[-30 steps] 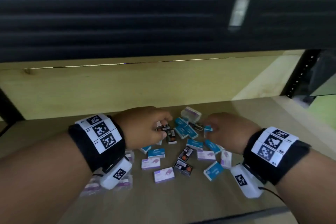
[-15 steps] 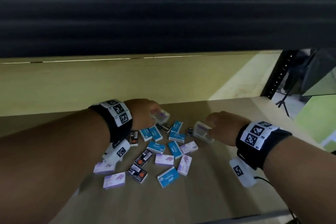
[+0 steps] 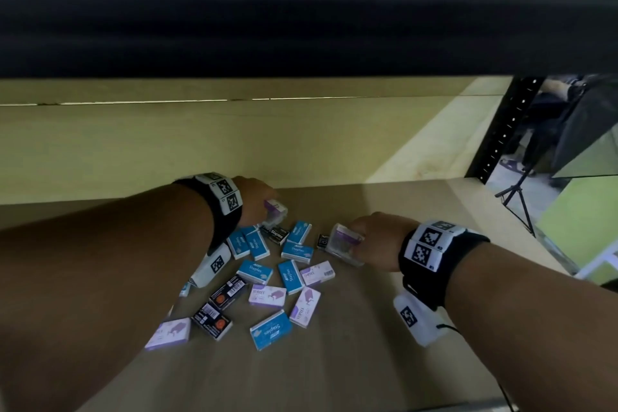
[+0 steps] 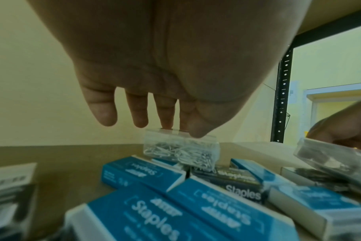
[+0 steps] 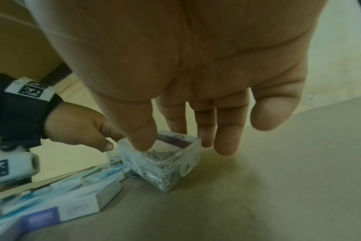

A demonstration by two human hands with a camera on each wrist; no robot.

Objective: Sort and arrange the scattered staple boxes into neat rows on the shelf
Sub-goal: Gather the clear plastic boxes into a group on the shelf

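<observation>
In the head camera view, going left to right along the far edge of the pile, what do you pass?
Left hand → clear box with purple label it pinches → black staples box → blue staples box → second clear box → right hand.

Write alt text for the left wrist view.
A left hand pinches a clear plastic box of loose metal staples by its top edge, lifted above a jumble of blue staple boxes and one dark box on a wooden shelf. At the right edge, the right hand grips another clear box.
</observation>
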